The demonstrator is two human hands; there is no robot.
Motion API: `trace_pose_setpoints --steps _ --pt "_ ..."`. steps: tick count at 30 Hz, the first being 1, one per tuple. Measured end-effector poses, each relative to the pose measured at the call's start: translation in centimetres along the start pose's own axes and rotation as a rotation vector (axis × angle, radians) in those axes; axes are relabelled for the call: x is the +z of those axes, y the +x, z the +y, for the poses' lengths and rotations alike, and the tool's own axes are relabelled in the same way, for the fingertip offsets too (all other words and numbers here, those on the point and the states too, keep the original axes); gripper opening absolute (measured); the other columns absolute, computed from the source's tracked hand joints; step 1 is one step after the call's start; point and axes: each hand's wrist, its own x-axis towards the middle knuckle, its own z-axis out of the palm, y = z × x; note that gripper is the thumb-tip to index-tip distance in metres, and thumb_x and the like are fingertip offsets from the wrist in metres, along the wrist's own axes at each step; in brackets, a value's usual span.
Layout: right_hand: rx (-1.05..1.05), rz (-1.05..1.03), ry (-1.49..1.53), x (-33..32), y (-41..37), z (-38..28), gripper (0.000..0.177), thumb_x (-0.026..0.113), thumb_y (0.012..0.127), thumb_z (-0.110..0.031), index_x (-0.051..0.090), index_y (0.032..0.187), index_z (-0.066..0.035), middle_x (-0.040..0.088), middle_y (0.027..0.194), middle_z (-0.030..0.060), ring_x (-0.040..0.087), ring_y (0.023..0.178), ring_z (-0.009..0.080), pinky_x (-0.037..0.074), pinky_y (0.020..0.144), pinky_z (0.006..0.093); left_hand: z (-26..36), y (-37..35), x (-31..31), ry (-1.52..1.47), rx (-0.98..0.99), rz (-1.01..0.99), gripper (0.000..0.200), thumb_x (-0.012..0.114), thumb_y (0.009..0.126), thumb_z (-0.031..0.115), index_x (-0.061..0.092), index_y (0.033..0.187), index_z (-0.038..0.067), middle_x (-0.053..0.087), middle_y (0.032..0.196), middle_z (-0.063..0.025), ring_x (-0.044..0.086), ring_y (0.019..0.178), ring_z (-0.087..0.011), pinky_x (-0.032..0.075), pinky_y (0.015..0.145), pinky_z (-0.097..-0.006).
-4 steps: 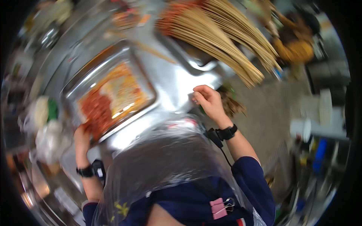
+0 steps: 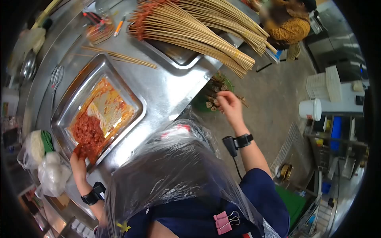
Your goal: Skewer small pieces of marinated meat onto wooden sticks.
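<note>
My left hand [image 2: 77,162] is at the near corner of a steel tray [image 2: 59,113], its fingertips pinched on a piece of the red marinated meat [image 2: 88,135] heaped there. My right hand [image 2: 230,106] reaches past the table edge, with its fingers curled over the tops of bamboo skewers standing in a green bucket [image 2: 200,104] on the floor. Whether it grips one is hidden. Both wrists wear black bands. A clear plastic apron [image 2: 170,170] covers my front.
A big pile of threaded skewers [image 2: 190,27] lies across another tray at the back of the steel table [image 2: 170,87]. A few loose skewers [image 2: 127,58] and scissors [image 2: 56,77] lie near the meat tray. White bags [image 2: 51,174] sit left. Another person [image 2: 287,23] sits beyond.
My right hand has moved from the table edge out to the right, over the skewer bucket. My left hand stays at the meat tray.
</note>
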Motion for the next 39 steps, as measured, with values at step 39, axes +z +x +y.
trace_pose_setpoints --steps 39 --pt "0.130 0.657 -0.604 -3.3 15.0 21.3 0.032 0.059 0.081 -0.028 0.062 0.095 0.001 0.064 0.093 0.0172 0.057 0.091 0.0341 0.045 0.080 0.0406 12.3 0.2 2.2 0.066 0.291 0.341 0.017 0.051 0.083 -0.004 0.057 0.100 -0.005 0.057 0.100 -0.0103 0.054 0.093 -0.0181 0.043 0.085 -0.0284"
